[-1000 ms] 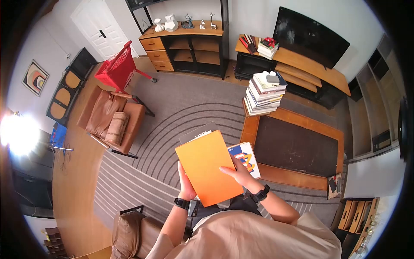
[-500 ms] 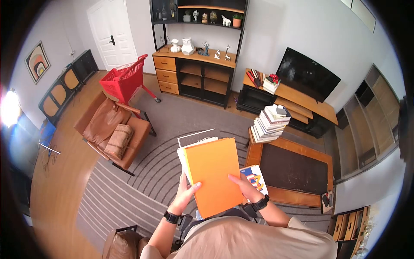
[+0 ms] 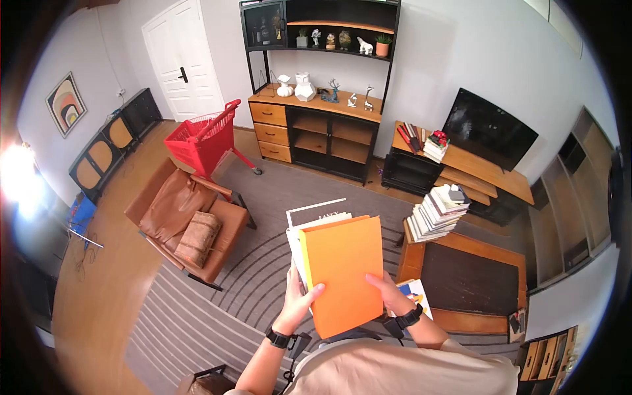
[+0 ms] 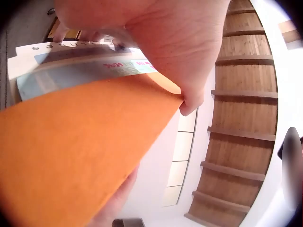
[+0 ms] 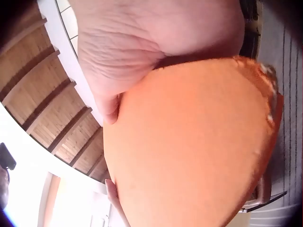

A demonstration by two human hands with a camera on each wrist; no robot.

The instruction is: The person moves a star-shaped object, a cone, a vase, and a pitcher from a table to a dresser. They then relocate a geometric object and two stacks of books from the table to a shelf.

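In front of the torso I hold a small stack of books upright, tilted, with an orange book [image 3: 345,276] facing me. My left hand [image 3: 296,306] grips the stack's left side, thumb on the orange cover's edge and fingers behind the books. My right hand [image 3: 395,299] grips the right side, its thumb resting on the cover. Behind the orange one, a book lettered "LANCY" [image 3: 308,216] sticks out at the top. Pale book edges [image 4: 66,73] show under the cover in the left wrist view. In the right wrist view the orange book has a frayed corner [image 5: 267,90].
A book with a blue, white and orange cover [image 3: 416,295] lies beyond my right wrist, beside a low wooden table [image 3: 474,322]. On the table's far corner stands a tall book stack [image 3: 438,214]. A brown armchair [image 3: 230,220] and red shopping cart [image 3: 201,141] are left.
The head view has tilted up and swung left, showing more of the shelf. The left thumb has come onto the orange cover, and more of the books behind it shows at its left.
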